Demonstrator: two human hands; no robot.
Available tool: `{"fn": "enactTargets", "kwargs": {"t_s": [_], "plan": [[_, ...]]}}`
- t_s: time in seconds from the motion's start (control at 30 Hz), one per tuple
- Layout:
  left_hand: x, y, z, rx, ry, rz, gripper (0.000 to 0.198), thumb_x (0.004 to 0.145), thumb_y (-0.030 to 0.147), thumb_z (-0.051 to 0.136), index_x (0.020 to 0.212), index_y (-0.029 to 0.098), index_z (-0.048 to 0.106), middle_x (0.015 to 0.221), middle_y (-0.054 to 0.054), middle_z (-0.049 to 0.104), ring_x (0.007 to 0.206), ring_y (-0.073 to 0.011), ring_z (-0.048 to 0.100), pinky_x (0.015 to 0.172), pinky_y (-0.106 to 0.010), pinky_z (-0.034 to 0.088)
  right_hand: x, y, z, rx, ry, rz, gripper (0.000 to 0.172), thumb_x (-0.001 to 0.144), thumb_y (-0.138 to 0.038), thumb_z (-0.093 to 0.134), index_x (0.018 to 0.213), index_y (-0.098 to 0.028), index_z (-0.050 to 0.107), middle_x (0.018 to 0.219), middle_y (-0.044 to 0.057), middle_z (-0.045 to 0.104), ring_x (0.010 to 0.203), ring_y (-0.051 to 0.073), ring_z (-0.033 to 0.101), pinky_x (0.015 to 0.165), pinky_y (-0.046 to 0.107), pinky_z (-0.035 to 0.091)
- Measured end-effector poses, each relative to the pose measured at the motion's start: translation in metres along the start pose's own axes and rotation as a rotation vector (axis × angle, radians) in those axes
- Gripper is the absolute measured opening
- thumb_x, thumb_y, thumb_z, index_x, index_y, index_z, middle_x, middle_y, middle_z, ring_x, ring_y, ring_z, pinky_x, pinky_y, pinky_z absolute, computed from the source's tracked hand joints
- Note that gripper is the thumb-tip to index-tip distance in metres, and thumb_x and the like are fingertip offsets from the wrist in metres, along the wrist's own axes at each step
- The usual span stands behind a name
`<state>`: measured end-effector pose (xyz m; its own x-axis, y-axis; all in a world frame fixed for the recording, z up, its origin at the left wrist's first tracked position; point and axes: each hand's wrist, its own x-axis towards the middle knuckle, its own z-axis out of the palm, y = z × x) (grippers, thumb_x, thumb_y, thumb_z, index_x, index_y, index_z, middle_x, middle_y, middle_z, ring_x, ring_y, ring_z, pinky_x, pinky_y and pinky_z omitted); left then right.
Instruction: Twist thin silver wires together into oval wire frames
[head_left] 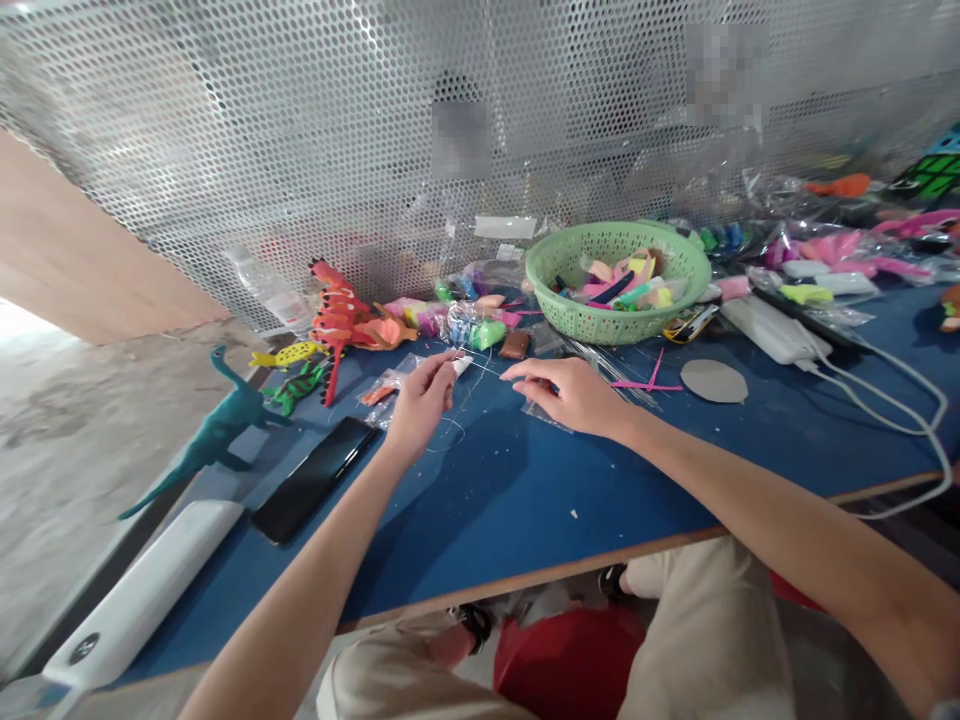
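My left hand (421,395) is closed in a pinch around one end of a thin pale wire (481,367) above the blue table. Facing it, my right hand (562,392) has its fingertips together at the wire's other end. Beneath my left hand lie clear plastic packets with orange clay (379,393). A loose curl of fine wire (452,440) rests on the tabletop beside it. Just behind my right hand are a bundle of straight thin wires (611,372) and pink strips (651,383). A brown clay block (514,346) sits behind the gap between my hands.
A green basket (547,300) holds colourful clay packets. Toy dinosaurs, one teal (225,415) and one red (341,315), stand left near a black phone (315,480) and a white device (150,590). A grey disc (714,381) and a cabled white power bank (776,328) lie right.
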<state>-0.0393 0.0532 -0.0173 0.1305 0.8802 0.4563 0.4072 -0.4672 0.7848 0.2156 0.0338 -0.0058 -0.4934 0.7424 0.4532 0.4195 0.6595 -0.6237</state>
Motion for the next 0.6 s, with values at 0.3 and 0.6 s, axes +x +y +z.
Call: {"fn": "enactTargets", "kwargs": {"t_s": [0.3,0.6], "plan": [[-0.003,0.006,0.003,-0.136,0.060,-0.228,0.034,0.093,0.042,0.059,0.116,0.020,0.067,0.072,0.001,0.054,0.050,-0.0071,0.040,0.047,-0.020,0.037,0.000,0.002,0.004,0.017,0.021,-0.085,0.024,0.100,-0.030,0.051,0.114,-0.023,0.069,0.109,0.004,0.075,0.085,0.014,0.068,0.074,0.027,0.049],[-0.004,0.021,0.004,-0.183,0.153,-0.205,0.035,0.086,0.044,0.069,0.105,0.016,0.077,0.075,-0.003,0.061,0.057,-0.0097,0.046,0.053,-0.023,0.040,0.000,0.002,0.008,0.100,0.018,-0.143,0.021,0.100,-0.023,0.052,0.115,-0.022,0.066,0.111,0.005,0.073,0.099,0.016,0.069,0.084,0.029,0.053]]}}
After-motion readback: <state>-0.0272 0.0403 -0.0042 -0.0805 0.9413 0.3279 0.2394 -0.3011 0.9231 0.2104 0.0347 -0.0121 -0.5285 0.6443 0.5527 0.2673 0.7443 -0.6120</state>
